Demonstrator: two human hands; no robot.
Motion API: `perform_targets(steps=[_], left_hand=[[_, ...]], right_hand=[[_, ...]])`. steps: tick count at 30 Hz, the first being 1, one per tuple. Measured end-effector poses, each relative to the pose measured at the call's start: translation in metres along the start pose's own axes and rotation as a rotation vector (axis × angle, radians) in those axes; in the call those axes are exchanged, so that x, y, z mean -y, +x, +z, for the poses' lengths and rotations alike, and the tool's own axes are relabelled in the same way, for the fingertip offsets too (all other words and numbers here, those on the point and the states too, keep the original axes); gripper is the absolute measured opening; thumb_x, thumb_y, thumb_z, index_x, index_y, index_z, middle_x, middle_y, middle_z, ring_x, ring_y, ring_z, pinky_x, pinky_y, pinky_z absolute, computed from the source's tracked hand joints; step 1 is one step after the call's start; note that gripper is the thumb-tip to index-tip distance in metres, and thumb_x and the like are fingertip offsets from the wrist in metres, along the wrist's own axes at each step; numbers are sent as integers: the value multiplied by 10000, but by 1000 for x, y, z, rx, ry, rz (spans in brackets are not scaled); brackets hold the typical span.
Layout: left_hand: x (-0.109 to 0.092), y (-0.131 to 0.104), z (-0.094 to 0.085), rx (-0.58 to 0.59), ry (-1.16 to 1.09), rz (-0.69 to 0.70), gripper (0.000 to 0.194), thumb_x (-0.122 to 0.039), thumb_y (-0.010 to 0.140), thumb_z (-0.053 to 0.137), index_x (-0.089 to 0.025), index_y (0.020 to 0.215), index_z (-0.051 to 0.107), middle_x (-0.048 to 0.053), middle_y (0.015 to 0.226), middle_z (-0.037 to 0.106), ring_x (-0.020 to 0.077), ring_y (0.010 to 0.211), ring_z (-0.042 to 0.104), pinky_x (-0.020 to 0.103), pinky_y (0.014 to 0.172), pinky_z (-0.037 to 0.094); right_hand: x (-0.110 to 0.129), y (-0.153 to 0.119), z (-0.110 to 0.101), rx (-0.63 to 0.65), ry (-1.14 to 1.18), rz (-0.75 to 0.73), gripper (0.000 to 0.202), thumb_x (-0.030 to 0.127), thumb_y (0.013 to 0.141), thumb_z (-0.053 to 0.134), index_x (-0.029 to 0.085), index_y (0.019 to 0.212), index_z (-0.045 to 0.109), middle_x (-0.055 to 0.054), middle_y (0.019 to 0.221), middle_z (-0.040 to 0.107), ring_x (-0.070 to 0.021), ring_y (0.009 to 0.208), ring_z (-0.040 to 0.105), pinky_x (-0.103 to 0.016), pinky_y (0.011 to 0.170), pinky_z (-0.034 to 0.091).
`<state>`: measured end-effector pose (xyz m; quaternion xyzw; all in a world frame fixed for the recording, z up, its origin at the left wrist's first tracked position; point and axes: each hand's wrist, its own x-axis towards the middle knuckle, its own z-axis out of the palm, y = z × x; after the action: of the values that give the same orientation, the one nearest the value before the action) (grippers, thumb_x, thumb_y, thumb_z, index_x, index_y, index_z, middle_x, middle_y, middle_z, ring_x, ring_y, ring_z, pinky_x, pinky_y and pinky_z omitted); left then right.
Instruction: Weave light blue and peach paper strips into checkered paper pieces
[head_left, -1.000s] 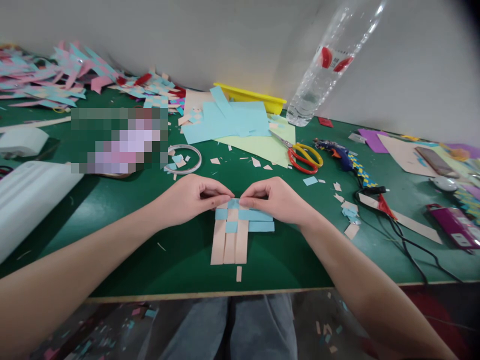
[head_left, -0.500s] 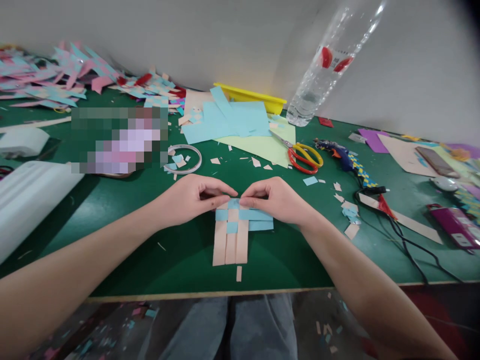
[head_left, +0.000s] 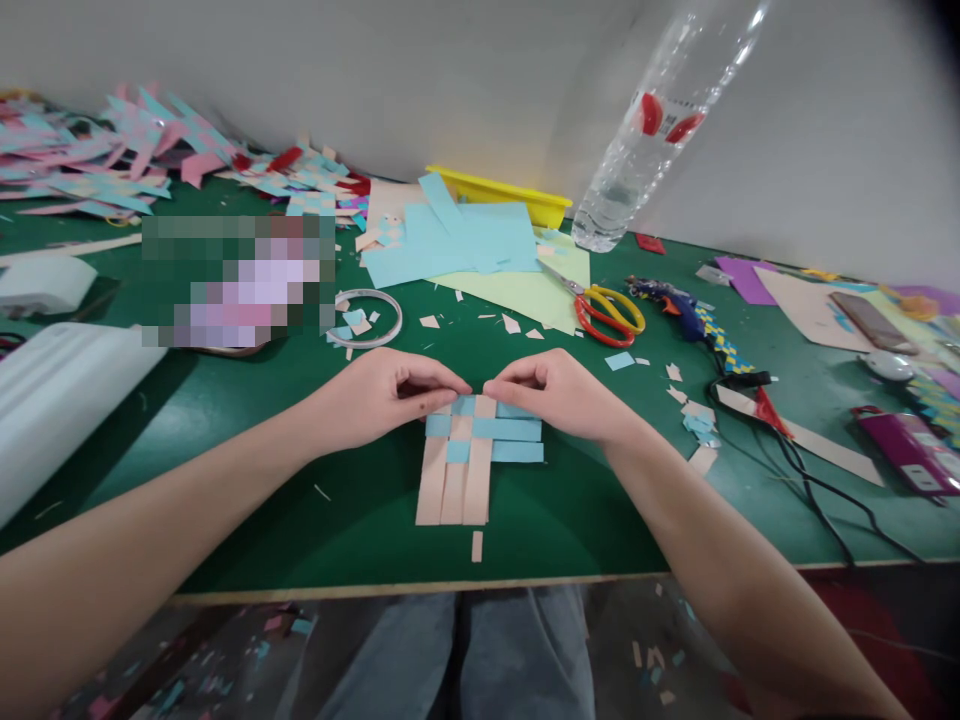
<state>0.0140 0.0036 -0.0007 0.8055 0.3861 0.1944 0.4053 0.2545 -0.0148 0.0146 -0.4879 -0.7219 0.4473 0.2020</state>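
Note:
Between my hands lies a small weave of paper strips (head_left: 459,452), light pink ones running toward me and blue ones crossing them in a checker pattern. The blue ends stick out to the right, the pink ends toward the table's front edge. My left hand (head_left: 386,395) pinches the weave's upper left corner between thumb and fingers. At the upper right, my right hand (head_left: 551,392) has thumb and forefinger closed on the top edge. The fingertips of both hands are close together. A short pink paper scrap (head_left: 477,546) lies below the weave.
Beyond my hands are a tape ring (head_left: 401,318), scissors (head_left: 609,312), blue paper sheets (head_left: 480,240) and a yellow tray (head_left: 551,207). A plastic bottle (head_left: 637,170) stands behind. Cables (head_left: 814,490) lie at right; a blurred-out phone-like object (head_left: 240,350) is at left.
The weave has shifted slightly left and tilted a little. My right hand has slid slightly right along the top edge, uncovering more of the strips.

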Motion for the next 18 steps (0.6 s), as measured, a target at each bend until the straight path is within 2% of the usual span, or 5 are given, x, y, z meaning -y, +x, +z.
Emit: perform_targets(steps=[6,18], left_hand=[[0,-1,-1,5,3,-13,260,-398,889,603,-259,1040,762,-6,950,781,162,818,709,220,714,553],[-1,-1,-2,2,1,-14,246,-381,891,609,-252,1034,763,-10,942,783,151,801,708,203,685,542]], right_hand=[[-2,0,-5,75,48,16,268,419,826,690,185,923,777,-39,835,755,-142,718,644,-265,663,492],[-5,1,-3,51,29,15,295,448,818,696,176,898,777,-45,787,757,-141,662,648,-267,629,499]])
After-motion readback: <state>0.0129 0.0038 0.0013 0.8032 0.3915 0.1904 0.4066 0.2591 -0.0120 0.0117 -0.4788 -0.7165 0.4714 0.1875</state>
